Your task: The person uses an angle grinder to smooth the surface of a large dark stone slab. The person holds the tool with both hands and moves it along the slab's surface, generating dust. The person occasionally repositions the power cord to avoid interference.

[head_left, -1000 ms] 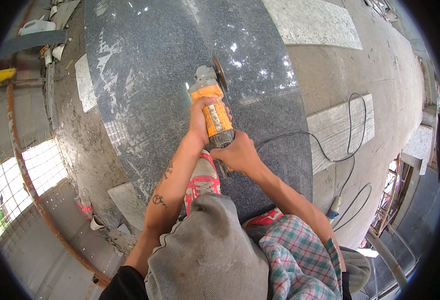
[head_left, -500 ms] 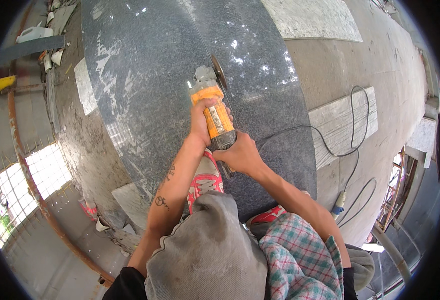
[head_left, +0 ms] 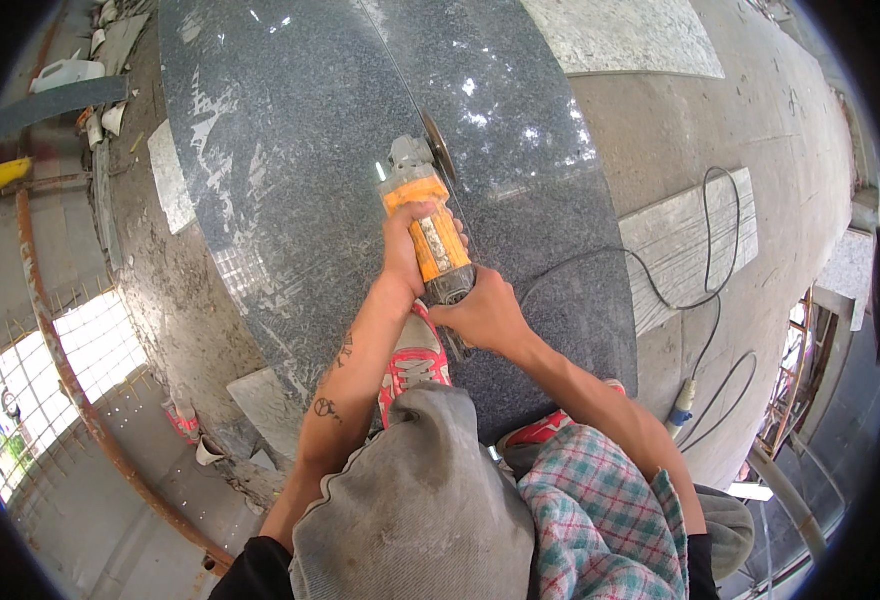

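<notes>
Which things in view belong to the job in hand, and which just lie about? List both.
In use:
orange-and-grey angle grinder, in left grip and right grip
thin round brown disc on it
dark speckled stone slab beneath
thin black cable, probably

Lying about, it seems:
white plastic jug
pale rectangular slab, top right
pale streaked slab under the cable

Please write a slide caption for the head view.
Left hand and right hand hold an orange grinder over a dark stone slab.
</notes>
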The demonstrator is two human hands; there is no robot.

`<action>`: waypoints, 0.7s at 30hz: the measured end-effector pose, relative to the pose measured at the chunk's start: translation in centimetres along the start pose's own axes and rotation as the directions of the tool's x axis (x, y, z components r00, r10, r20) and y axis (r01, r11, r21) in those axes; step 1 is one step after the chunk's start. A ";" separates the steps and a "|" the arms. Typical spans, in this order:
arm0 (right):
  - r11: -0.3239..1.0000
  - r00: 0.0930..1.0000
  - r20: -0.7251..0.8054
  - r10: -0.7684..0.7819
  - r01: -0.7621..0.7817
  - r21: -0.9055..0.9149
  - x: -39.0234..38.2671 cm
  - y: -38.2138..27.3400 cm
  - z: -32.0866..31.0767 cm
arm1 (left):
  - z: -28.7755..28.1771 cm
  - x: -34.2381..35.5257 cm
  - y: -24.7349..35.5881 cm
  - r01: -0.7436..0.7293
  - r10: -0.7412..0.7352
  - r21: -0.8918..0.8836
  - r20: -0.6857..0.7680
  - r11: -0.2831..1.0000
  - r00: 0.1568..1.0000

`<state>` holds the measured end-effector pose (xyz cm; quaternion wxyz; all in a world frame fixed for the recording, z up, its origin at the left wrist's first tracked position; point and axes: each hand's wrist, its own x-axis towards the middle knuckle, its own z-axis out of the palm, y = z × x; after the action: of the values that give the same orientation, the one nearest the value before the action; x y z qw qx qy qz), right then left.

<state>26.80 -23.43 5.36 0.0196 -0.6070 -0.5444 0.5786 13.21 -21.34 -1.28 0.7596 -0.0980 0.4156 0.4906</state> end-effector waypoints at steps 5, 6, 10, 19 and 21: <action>0.999 0.999 -0.002 0.046 -0.046 0.014 1.2 -0.2 0.1 | 0.0 0.7 0.9 -0.041 0.040 0.044 0.020 0.998 0.999; 0.996 0.997 0.013 0.079 -0.080 0.032 1.5 -0.5 0.0 | 0.1 1.0 1.2 -0.051 0.049 0.060 0.022 0.997 0.999; 0.997 0.997 0.024 0.067 -0.068 0.028 1.6 -0.5 -0.1 | -0.2 1.4 1.3 -0.013 0.013 0.020 0.035 1.000 0.999; 0.999 0.999 0.020 0.037 -0.037 0.013 -0.7 0.6 -0.2 | 0.0 -0.5 -0.8 -0.018 0.018 0.021 0.009 1.000 1.000; 0.999 0.999 0.023 0.033 -0.034 0.020 -0.2 0.3 -0.1 | 0.5 -0.6 -0.3 -0.038 0.038 0.038 -0.001 0.999 0.999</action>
<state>27.12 -23.64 5.34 0.0099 -0.6090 -0.5285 0.5914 13.64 -21.61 -0.62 0.7516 -0.0759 0.4271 0.4969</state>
